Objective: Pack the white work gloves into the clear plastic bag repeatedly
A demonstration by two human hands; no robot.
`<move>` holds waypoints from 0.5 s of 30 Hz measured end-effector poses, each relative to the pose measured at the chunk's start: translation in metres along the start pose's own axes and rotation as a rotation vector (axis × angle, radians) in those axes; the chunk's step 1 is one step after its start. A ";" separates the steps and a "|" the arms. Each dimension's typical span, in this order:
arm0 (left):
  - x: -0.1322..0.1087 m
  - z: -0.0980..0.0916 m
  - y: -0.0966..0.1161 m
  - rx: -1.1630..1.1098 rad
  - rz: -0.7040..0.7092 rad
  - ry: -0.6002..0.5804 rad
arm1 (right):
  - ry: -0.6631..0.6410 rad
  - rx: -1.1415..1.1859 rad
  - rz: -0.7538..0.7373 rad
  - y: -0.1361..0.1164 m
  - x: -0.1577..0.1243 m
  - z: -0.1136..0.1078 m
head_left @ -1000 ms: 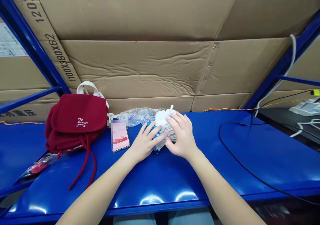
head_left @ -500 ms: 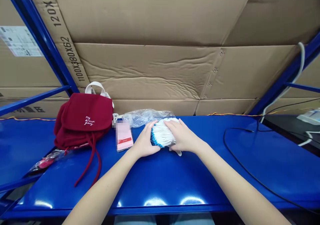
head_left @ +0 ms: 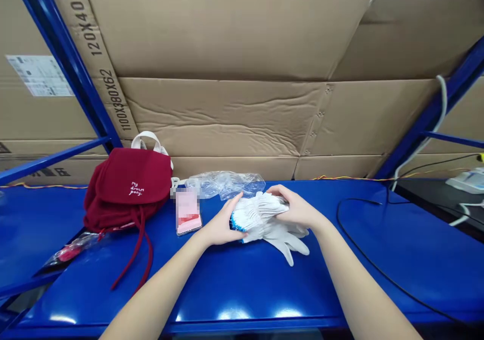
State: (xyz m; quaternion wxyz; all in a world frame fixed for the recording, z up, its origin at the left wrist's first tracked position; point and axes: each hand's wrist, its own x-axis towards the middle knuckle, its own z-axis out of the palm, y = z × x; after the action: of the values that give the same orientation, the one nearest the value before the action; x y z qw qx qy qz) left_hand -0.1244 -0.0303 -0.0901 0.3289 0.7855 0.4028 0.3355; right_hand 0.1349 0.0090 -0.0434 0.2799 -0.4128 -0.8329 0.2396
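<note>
A stack of white knitted gloves with blue cuffs (head_left: 257, 216) lies on the blue shelf surface (head_left: 242, 284). My left hand (head_left: 221, 224) clasps the cuff end of the stack, thumb under and fingers over. My right hand (head_left: 297, 209) grips the finger end from the right, fingers curled around it. One loose white glove (head_left: 289, 239) lies flat beneath the stack, its fingers spread toward me and to the right.
A crumpled clear plastic bag (head_left: 227, 183) lies behind the gloves. A pink phone (head_left: 188, 211) and a dark red drawstring bag (head_left: 128, 189) sit to the left. A black cable (head_left: 363, 249) loops over the shelf on the right. Cardboard boxes (head_left: 227, 103) form the back wall.
Both hands lifted and turned the glove stack, shifting it slightly right. A glove has come loose and now lies spread under the stack.
</note>
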 end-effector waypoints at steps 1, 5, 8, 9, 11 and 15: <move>0.000 0.003 -0.003 0.010 -0.003 0.007 | -0.031 -0.026 -0.008 -0.001 -0.003 0.001; 0.006 0.004 -0.013 0.056 -0.036 0.074 | -0.080 -0.267 0.024 -0.005 -0.011 0.012; 0.016 -0.011 -0.017 0.076 -0.117 0.072 | -0.015 -0.351 0.064 -0.007 -0.014 0.013; 0.021 -0.017 -0.017 0.118 -0.151 0.105 | 0.001 -0.341 0.071 -0.006 -0.016 0.012; 0.032 -0.023 -0.020 0.321 -0.198 0.213 | 0.016 -0.293 0.092 -0.001 -0.020 0.006; 0.050 -0.015 -0.027 0.659 -0.213 0.289 | 0.074 -0.198 0.141 0.011 -0.028 -0.007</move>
State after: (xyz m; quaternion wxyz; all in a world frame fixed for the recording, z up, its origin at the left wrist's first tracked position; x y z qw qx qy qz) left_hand -0.1242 0.0282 -0.0898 0.0314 0.7474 0.6110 0.2591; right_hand 0.1591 -0.0067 -0.0528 0.2509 -0.5047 -0.8104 0.1600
